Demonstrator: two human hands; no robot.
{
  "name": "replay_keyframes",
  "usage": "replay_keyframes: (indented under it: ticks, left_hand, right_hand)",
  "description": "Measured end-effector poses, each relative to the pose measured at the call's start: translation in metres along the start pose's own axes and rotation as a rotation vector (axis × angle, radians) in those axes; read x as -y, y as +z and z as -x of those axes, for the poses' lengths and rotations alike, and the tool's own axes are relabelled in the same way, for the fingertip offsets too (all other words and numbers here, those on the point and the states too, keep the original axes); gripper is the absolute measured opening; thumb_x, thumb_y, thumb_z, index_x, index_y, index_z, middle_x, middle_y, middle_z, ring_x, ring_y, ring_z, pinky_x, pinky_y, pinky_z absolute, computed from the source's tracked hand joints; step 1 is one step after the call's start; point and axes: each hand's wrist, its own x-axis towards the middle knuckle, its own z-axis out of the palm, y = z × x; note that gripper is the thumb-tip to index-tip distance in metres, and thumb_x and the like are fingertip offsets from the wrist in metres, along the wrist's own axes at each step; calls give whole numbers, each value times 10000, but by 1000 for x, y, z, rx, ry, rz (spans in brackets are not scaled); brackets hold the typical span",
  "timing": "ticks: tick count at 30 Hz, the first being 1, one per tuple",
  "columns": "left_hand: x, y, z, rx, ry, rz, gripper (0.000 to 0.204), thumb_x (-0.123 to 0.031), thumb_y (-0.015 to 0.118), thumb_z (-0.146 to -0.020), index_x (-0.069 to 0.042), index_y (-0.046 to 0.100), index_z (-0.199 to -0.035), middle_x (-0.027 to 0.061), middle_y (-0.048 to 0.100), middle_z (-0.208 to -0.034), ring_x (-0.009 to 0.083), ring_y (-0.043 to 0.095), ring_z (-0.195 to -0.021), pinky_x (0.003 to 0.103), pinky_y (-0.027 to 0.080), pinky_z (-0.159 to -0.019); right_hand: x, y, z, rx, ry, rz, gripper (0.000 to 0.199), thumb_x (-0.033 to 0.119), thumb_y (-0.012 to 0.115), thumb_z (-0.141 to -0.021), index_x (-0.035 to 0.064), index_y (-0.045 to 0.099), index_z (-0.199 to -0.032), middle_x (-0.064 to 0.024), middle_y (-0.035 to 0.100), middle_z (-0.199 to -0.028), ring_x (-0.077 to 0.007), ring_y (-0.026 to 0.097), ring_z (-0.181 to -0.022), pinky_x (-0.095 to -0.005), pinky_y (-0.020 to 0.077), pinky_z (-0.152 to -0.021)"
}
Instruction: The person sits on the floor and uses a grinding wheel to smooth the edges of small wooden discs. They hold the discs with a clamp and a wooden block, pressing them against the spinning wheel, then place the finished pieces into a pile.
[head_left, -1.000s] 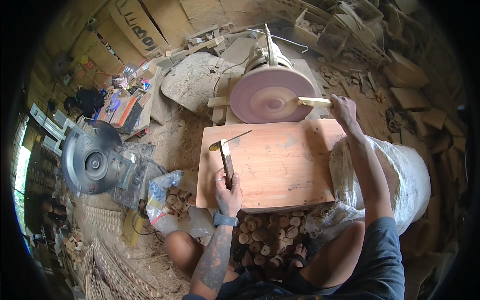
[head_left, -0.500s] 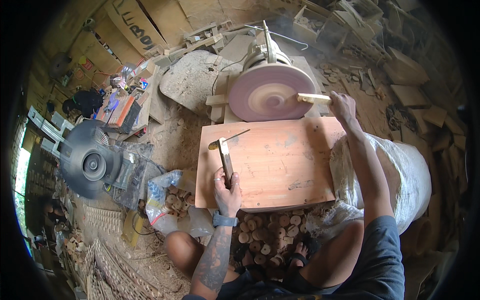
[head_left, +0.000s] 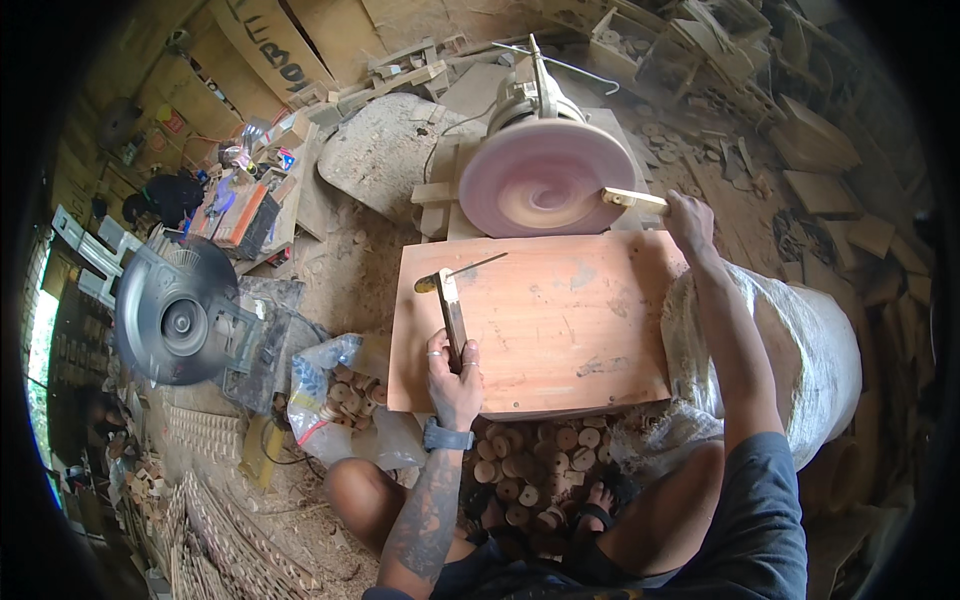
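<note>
My left hand (head_left: 455, 385) is closed round a dark wooden stick (head_left: 453, 330) resting over the board (head_left: 540, 330). At its pale top end, a thin rod (head_left: 480, 264) points right and a small yellowish round piece (head_left: 427, 284) sits on the left. On the far right of the board, my right hand (head_left: 690, 222) grips a light wooden stick (head_left: 634, 201). That stick's tip reaches the right part of a large purplish sanding disc (head_left: 540, 170), blurred as if spinning. Whether the tip touches the disc's face I cannot tell.
A white woven sack (head_left: 790, 340) bulges under my right forearm. Round wooden discs (head_left: 530, 465) lie by my feet; more fill a plastic bag (head_left: 350, 395). A fan (head_left: 180, 315) stands left, and a cluttered workbench (head_left: 245, 215) behind it. Wood scraps (head_left: 820, 190) pile up at right.
My right hand has moved slightly right and down with the light stick, whose tip also sits a little further right. My left hand stays almost still with the dark stick.
</note>
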Motion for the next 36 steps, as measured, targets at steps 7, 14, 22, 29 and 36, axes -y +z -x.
replay_keyframes:
  ticks: [7,14,22,29,36]
  left_hand:
    - [5,-2,-1,16,-3,-65,311,-118,630,-926,-12,499,-1187,73,621,-788,110,552,-630,290,455,-586]
    - [9,-1,-1,17,1,-10,331,-140,644,-922,-9,504,-1191,75,623,-764,118,558,-638,295,455,-590]
    - [3,-2,0,13,-2,-42,311,-125,631,-932,-7,500,-1189,69,611,-760,102,530,-557,273,435,-514]
    - [-1,-2,0,36,-16,47,330,-139,624,-941,-4,481,-1207,62,595,-747,84,519,-523,270,417,-450]
    - [2,-2,-1,25,7,-21,317,-123,614,-946,4,475,-1200,53,602,-748,81,523,-506,252,424,-438]
  right_hand:
    - [6,-8,-6,-16,-15,-7,82,137,622,-773,116,606,-850,-120,667,-792,-330,655,-769,-454,507,-674]
    - [-4,-8,-7,-52,-32,17,87,133,632,-772,117,608,-854,-114,668,-784,-328,658,-762,-450,513,-669]
    - [3,-3,-12,-159,-34,-15,41,133,609,-789,120,607,-828,-113,651,-724,-331,652,-704,-459,512,-627]
    - [-8,-10,-2,-37,-96,98,56,146,578,-808,112,614,-835,-126,667,-744,-323,667,-711,-450,521,-618]
    - [1,1,21,59,-79,131,97,133,545,-812,95,633,-824,-150,677,-749,-330,681,-720,-449,530,-622]
